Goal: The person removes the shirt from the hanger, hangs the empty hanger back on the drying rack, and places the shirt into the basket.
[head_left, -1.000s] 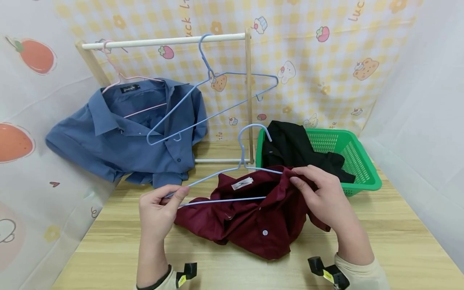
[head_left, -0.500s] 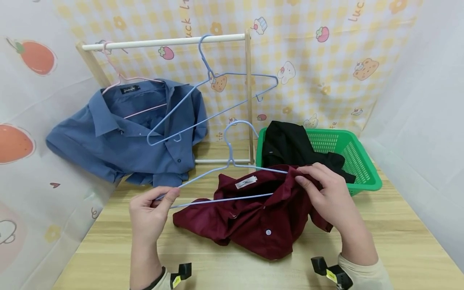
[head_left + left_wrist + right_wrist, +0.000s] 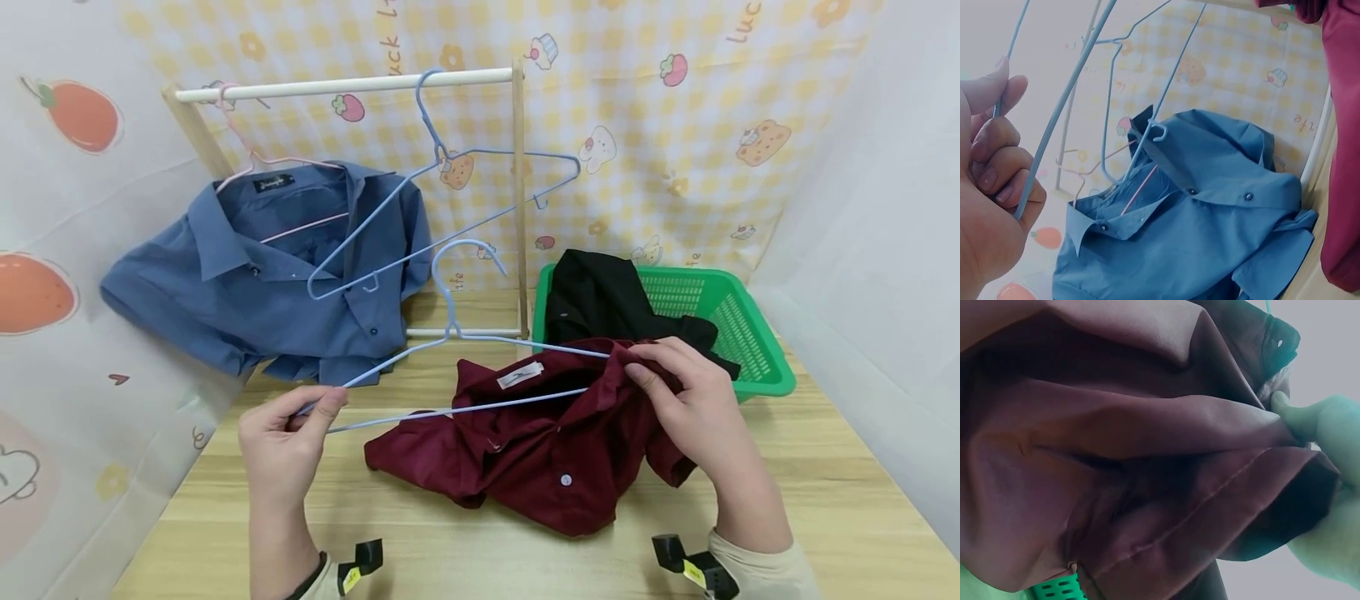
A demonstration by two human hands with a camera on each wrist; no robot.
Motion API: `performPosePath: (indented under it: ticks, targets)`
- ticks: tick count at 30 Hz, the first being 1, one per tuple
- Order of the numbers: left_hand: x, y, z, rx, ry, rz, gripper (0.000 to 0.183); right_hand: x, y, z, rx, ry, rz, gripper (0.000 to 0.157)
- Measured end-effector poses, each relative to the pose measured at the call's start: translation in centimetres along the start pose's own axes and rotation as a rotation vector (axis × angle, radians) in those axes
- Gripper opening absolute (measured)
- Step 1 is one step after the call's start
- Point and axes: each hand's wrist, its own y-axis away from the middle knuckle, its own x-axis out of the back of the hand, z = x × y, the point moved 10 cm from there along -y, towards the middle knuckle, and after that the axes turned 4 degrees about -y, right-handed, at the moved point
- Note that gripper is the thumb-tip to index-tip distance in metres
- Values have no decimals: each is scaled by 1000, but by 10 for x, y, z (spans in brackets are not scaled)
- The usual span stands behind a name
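Note:
In the head view my left hand (image 3: 288, 442) grips the left end of a light blue hanger (image 3: 390, 417); the left wrist view shows its fingers curled round the wire. The hanger's right end goes inside the collar of a maroon shirt (image 3: 540, 450), where cloth hides it. My right hand (image 3: 693, 404) pinches the shirt's collar and shoulder on the right. The shirt has a white label (image 3: 520, 375) at the neck, and its left shoulder hangs off the hanger. Folds of the maroon shirt (image 3: 1147, 462) fill most of the right wrist view.
Behind stands a rack with a white rail (image 3: 337, 87). From it hang a blue shirt (image 3: 277, 292) on a pink hanger (image 3: 238, 133) and a bare blue hanger (image 3: 480, 227). At the right, a green basket (image 3: 765, 333) holds a black garment (image 3: 607, 300).
My left hand has moved left, drawing the hanger with it, so its hook sits further left. My right hand has shifted slightly right with the maroon collar.

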Motion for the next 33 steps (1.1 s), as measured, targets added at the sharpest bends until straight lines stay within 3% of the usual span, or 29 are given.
performPosePath:
  ticks: [15, 23, 26, 29, 33]
  targets:
    - [9, -1, -1, -33, 7, -1, 9, 3, 1, 8, -78, -70, 0, 25]
    - [18, -1, -8, -51, 50, 19, 11, -3, 4, 15, -130, -43, -86, 23]
    - [30, -2, -13, -28, 68, 65, 5, 2, 4, 20, -132, -6, -81, 22]
    - [47, -1, -18, 4, 90, 138, 15, 7, 5, 26, -147, 31, -77, 22]
    - [60, -1, -21, 34, 79, 195, 18, 0, 6, 29, -149, 51, -153, 21]
